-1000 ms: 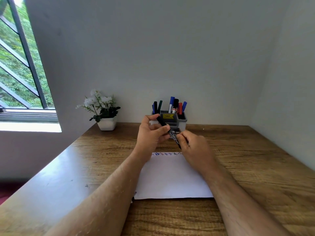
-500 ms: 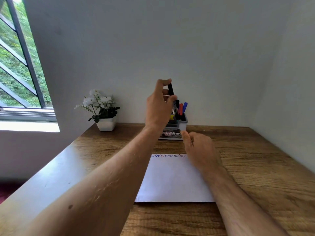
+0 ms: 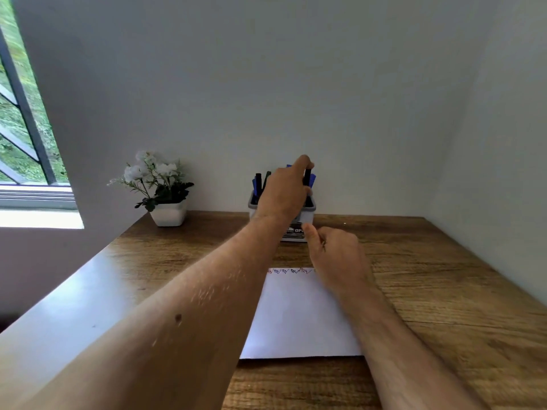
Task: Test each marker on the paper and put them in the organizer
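Observation:
My left hand [image 3: 284, 193] reaches over the grey organizer [image 3: 309, 213] at the back of the desk and pinches a black marker [image 3: 307, 176], held upright and lowered among the other markers. Several blue and black markers [image 3: 260, 182] stand in the organizer, partly hidden by my hand. My right hand [image 3: 337, 255] rests on the far right corner of the white paper [image 3: 296, 315], fingers loosely curled and holding nothing I can see. A row of small red, blue and black scribbles [image 3: 291, 271] runs along the paper's far edge.
A white pot with white flowers [image 3: 161, 187] stands at the back left of the wooden desk [image 3: 444, 291]. A labelled box [image 3: 293, 232] lies in front of the organizer. Walls close the back and right; a window is at the left.
My left hand took the black marker from both hands, lifted it high above the organizer, and has now lowered it into the organizer. My right hand stayed near the paper's far edge.

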Tool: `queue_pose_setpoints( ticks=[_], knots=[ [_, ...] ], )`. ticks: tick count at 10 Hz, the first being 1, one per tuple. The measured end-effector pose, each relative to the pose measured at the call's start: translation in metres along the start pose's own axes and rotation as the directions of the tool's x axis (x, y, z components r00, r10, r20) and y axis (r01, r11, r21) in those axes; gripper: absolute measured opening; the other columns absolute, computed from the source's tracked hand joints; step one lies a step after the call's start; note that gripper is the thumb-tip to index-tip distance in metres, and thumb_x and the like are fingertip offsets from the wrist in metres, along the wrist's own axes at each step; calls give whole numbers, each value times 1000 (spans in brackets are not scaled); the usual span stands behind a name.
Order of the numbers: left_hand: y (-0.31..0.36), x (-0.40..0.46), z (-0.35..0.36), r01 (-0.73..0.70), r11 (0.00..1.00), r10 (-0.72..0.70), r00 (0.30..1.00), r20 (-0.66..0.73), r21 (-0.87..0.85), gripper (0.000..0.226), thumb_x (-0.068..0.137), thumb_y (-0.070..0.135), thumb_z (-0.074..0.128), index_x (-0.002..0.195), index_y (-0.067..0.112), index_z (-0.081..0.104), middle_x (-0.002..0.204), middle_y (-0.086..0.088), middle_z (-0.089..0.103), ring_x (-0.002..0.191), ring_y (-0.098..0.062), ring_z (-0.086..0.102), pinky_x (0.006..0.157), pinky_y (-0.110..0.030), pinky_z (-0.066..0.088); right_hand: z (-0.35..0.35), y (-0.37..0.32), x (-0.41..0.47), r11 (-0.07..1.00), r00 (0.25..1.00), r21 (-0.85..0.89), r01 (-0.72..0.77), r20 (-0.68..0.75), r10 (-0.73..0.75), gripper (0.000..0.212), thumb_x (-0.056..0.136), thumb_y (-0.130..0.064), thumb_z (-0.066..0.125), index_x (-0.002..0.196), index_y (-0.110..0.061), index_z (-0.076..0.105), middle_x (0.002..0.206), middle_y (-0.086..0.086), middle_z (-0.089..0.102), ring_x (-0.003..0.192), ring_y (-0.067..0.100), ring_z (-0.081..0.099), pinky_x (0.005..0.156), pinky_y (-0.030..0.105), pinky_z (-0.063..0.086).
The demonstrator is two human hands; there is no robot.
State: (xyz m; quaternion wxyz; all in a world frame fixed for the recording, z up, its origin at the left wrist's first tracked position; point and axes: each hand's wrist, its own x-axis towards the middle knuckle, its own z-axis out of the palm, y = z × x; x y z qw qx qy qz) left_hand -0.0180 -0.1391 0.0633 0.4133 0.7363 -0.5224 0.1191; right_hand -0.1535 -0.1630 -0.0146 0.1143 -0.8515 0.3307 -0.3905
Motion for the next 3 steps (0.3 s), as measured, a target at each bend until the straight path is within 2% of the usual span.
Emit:
queue_pose_setpoints(
  ticks=[1,2,3],
  knots=[
    [-6,-5,8,0,995,-2,1000,22,96,39,96,14,64,132,20,51,113,-12,72,97,-27,70,84,-42,59,-1,0,1,1000,1000,1,-15,1,15,55,100,-56,36,69,-18,61,57,-8,51,51,4,45,43,25,23],
    [-4,-10,6,20,994,-23,1000,22,108,41,101,16,55,141,24,49,115,-9,72,97,-24,70,83,-37,59,-3,0,2,1000,1000,22,-3,-7,3,52,101,-51,35,74,-17,64,63,-2,56,57,18,51,47,27,28],
    [-5,-15,2,-14,963,14,1000,4,268,60,103,8,44,157,28,27,117,-6,72,93,-23,71,79,-36,57,-8,0,0,999,999,46,-16,-35,17,48,103,-44,37,82,-15,69,72,4,65,64,21,56,53,28,35]
  ],
)
